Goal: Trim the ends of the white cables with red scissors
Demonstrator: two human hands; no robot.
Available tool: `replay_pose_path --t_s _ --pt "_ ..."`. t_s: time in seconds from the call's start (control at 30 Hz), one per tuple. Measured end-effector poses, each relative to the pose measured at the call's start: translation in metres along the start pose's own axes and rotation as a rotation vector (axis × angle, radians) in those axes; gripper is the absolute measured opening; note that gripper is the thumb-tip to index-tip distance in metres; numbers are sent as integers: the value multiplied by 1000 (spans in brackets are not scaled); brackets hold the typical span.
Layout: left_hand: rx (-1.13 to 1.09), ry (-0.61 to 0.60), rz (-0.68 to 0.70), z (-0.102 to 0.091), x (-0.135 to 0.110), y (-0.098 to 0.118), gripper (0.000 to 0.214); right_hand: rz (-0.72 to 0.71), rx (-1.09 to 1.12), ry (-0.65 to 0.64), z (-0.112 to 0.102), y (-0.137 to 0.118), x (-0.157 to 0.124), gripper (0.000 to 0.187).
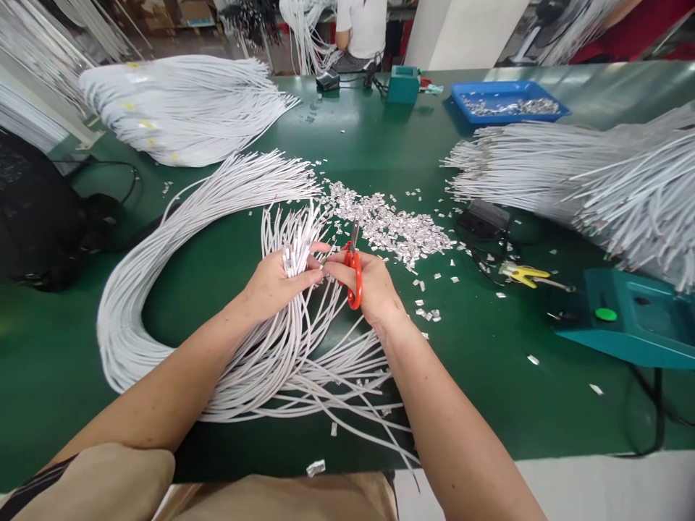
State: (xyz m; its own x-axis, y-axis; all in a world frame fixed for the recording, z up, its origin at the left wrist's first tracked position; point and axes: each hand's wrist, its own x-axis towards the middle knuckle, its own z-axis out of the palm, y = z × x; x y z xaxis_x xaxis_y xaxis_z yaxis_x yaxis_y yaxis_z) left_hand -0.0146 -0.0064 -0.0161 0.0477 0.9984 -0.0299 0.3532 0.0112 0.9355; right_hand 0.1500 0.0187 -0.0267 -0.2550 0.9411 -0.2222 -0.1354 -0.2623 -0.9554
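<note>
My left hand (274, 282) is closed round a bunch of white cable ends (296, 250), held upright over the green table (244, 145). My right hand (369, 286) grips red-handled scissors (354, 271), whose blades point up and away beside the cable ends. The fingertips of both hands meet near the scissors' handles. From my left hand a long looped bundle of white cables (163, 289) curves out to the left and back toward me. Just beyond the scissors lies a heap of small silvery cut scraps (391, 224).
Large stacks of white cables lie at the far left (179, 108) and right (597, 181). A blue tray (507, 105) with metal parts stands at the back. Teal boxes (630, 318) (402, 83), a yellow-handled tool (524, 275) and a black device (483, 217) are on the right. A person in white (361, 29) stands behind.
</note>
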Motion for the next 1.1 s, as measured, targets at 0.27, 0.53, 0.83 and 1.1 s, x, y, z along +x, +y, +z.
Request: replay_pose_path --t_s 0.27,0.53,0.83,1.1 --pt "-323 -176 -54 -2 1 -5 27 26 65 -28 0 2 1 6" --pt "-555 -162 -183 -7 3 -12 35 -134 -294 191 -18 -5 5 25" --pt "-546 -89 -304 -12 0 -5 37 -93 -311 270 -31 -3 12 23" --pt "-401 -31 -318 -9 0 -9 40 -109 -382 264 -36 7 18 26"
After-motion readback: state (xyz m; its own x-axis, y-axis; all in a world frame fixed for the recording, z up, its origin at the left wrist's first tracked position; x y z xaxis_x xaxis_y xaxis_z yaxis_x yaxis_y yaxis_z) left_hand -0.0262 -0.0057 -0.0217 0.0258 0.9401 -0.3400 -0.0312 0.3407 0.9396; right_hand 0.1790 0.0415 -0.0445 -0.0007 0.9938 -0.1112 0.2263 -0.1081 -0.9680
